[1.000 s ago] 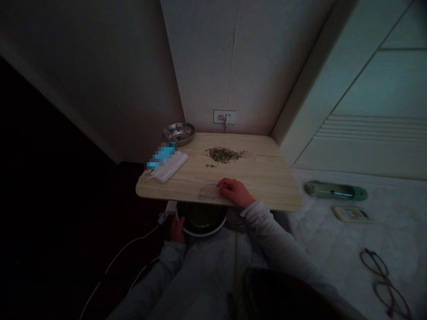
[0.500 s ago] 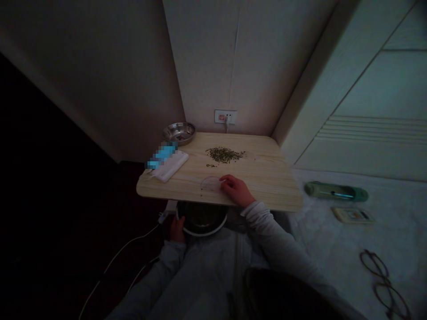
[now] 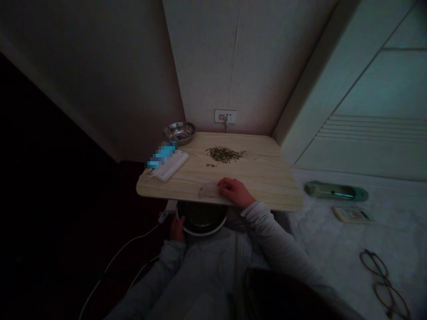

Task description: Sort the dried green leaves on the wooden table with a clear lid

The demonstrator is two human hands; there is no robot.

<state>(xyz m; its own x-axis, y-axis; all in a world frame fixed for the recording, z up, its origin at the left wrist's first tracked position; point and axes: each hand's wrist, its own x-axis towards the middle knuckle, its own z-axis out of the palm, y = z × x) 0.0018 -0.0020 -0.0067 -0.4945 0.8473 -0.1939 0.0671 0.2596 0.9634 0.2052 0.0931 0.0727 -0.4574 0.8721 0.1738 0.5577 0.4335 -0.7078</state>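
Note:
My right hand (image 3: pixel 235 192) is closed at the near edge of the small wooden table (image 3: pixel 267 173), fingers pinched on a thin, clear rounded plastic piece (image 3: pixel 208 190) that lies against the tabletop. A dark speck or two shows by that piece. Farther back spreads a loose heap of small dark green beans (image 3: pixel 225 154), with a few strays in front of it. Below the table edge, my left hand (image 3: pixel 178 229) grips the left side of a dark-bottomed basin (image 3: pixel 203 233) with a pale rim. What lies inside the basin is too dark to make out.
A steel bowl (image 3: pixel 179 133) stands at the table's back left corner. In front of it are a blurred-out phone (image 3: pixel 162 154) and a white power bank (image 3: pixel 171 166). A green bottle (image 3: pixel 335 191), a pale boxy device (image 3: pixel 353 215) and glasses (image 3: pixel 383 282) lie on white bedding at right.
My right hand has slid slightly left and toward me, bringing the clear plastic piece closer to the table's near edge. My left hand and the basin stay in place.

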